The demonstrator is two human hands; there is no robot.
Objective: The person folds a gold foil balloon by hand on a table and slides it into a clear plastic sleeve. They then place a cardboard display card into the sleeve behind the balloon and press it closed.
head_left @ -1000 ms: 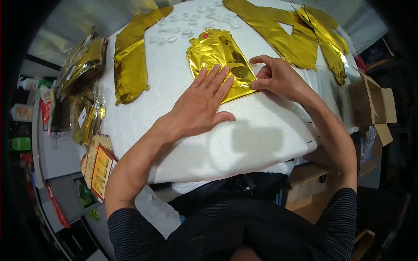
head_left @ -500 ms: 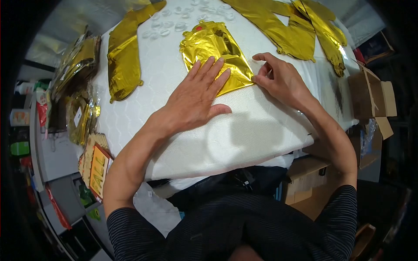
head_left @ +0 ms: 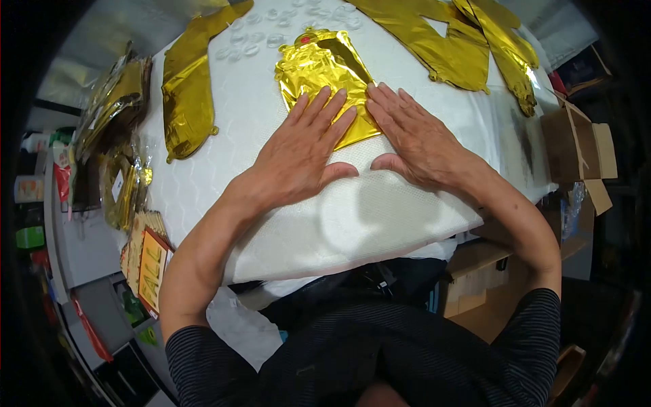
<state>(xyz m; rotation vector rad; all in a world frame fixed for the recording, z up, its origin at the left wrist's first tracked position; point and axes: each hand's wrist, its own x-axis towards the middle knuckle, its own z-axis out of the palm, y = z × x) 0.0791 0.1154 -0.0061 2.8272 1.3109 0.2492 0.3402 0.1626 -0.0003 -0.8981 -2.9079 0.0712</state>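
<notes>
A folded gold foil piece (head_left: 322, 64) with a small red spot near its top lies on the white padded table (head_left: 271, 237). My left hand (head_left: 298, 149) rests flat on its lower left part, fingers stretched out. Flat against its lower right edge lies my right hand (head_left: 420, 139), fingers extended and thumb pointing inward. Neither hand grips anything. The palms cover part of the table and the foil's lower corners.
Gold foil shapes lie at the left (head_left: 190, 95) and upper right (head_left: 441, 41). Several clear discs (head_left: 251, 50) are at the back. Bagged foil packs (head_left: 119, 102) and printed cards (head_left: 150, 268) line the left edge. An open cardboard box (head_left: 573, 146) stands at the right.
My right hand has opened from a pinch at the foil's right corner and moved left to lie flat on its edge. The foil looks narrower on the right.
</notes>
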